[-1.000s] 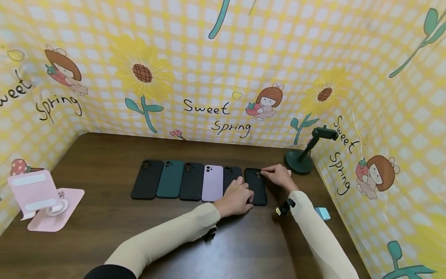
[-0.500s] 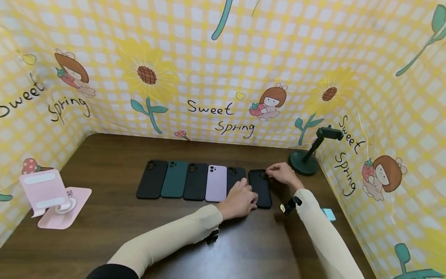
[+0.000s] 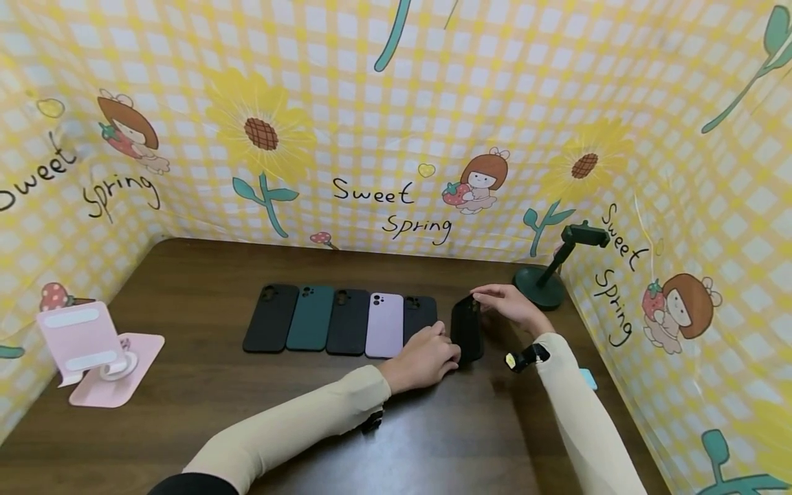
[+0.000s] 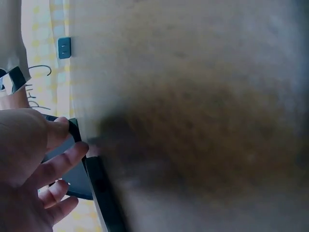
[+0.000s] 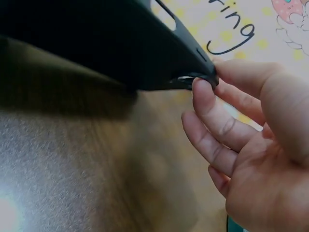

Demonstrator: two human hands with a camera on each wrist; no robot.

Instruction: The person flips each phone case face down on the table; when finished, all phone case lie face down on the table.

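Observation:
A black phone case (image 3: pixel 467 337) is tilted up off the table at the right end of a row. My right hand (image 3: pixel 510 304) pinches its far right corner between thumb and finger; the right wrist view shows this black case (image 5: pixel 96 43) up close with its cut-outs. My left hand (image 3: pixel 423 357) holds the near left corner, with thumb and index finger at the case edge in the left wrist view. Beside it lies a dark phone case (image 3: pixel 421 313), partly hidden by the left hand. Further left come a lilac case (image 3: pixel 385 326) and a navy case (image 3: pixel 348 323).
A teal case (image 3: pixel 311 320) and another black case (image 3: pixel 270 320) end the row on the left. Behind my right hand stands a dark green stand (image 3: pixel 538 285). A pink phone stand (image 3: pixel 102 371) is at the far left; a light blue object (image 3: pixel 588 379) lies by the right sleeve.
The rightmost black case lay flat earlier and is now tilted up on its edge. My right hand has shifted slightly with its far corner; the left hand stays near the same place.

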